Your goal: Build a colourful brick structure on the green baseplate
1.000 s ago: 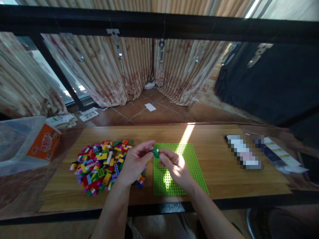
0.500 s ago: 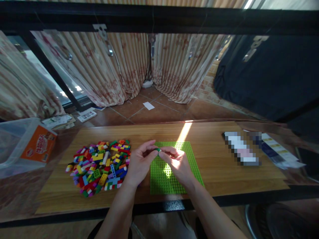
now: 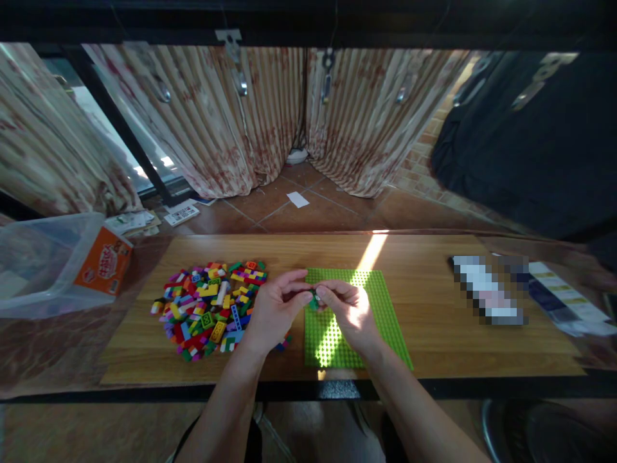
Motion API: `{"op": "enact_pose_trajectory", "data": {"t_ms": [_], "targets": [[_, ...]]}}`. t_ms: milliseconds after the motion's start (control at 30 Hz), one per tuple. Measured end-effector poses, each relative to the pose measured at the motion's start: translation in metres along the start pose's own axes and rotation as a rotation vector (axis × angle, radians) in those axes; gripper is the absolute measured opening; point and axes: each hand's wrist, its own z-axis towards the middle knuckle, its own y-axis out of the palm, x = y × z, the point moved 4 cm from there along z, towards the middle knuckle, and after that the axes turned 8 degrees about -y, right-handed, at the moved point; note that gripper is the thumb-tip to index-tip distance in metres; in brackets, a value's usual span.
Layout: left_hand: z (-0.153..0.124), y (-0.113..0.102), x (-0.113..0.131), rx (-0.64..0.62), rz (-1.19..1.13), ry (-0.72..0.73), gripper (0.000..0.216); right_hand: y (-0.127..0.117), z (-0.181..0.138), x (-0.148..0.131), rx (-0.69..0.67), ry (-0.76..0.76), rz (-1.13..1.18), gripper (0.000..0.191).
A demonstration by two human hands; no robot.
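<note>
Both hands meet above the left part of a bright green studded baseplate. Between the fingertips is a small dark green toy brick, with a whitish bit beside it; the fingers cover most of it. My left hand pinches it from the left, thumb and index finger pressed in. From the right, my right hand grips the same brick between thumb and fingers. A heap of mixed coloured toy bricks lies on the wooden table just left of my left hand.
A clear plastic bin with an orange label stands beyond the table's left end. Right of the baseplate lies a blurred-out phone-like object, with printed papers farther right. A sunlit strip crosses the wooden table and baseplate.
The view has shifted, so the scene sits farther right in it. Both hands still hold the green brick, which seems turned and shows more of its green side.
</note>
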Motion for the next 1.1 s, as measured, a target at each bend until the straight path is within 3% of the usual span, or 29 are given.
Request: {"op": "enact_pose_trajectory", "data": {"t_ms": [167, 267, 367, 533, 633, 767, 867, 967, 1100], "targets": [[0.001, -0.031, 0.006, 0.212, -0.053, 0.006, 0.044, 0.007, -0.005, 0.024, 0.007, 0.041, -0.190, 0.021], [0.001, -0.049, 0.009, 0.340, -0.085, 0.039, 0.046, 0.016, -0.010, 0.029, -0.071, -0.038, -0.469, 0.014], [0.001, -0.055, 0.010, 0.378, -0.061, 0.054, 0.042, 0.026, -0.012, 0.027, -0.132, -0.102, -0.626, 0.011], [0.002, -0.050, 0.008, 0.337, -0.021, 0.036, 0.040, 0.033, -0.011, 0.024, -0.226, -0.109, -0.536, 0.019], [0.003, -0.044, 0.006, 0.276, -0.019, 0.015, 0.040, 0.029, -0.011, 0.019, -0.198, -0.140, -0.485, 0.020], [0.004, -0.035, 0.003, 0.208, 0.001, 0.000, 0.038, 0.016, -0.011, 0.009, -0.072, -0.191, -0.410, 0.024], [0.005, -0.022, 0.001, 0.153, 0.021, 0.010, 0.035, 0.010, -0.009, 0.003, -0.111, -0.220, -0.420, 0.029], [0.008, -0.005, -0.004, 0.078, 0.010, 0.005, 0.033, -0.001, -0.007, -0.002, -0.116, -0.249, -0.456, 0.020], [0.013, 0.013, -0.014, 0.051, 0.036, 0.013, 0.035, -0.029, 0.001, -0.005, -0.076, -0.238, -0.535, 0.019]]}}
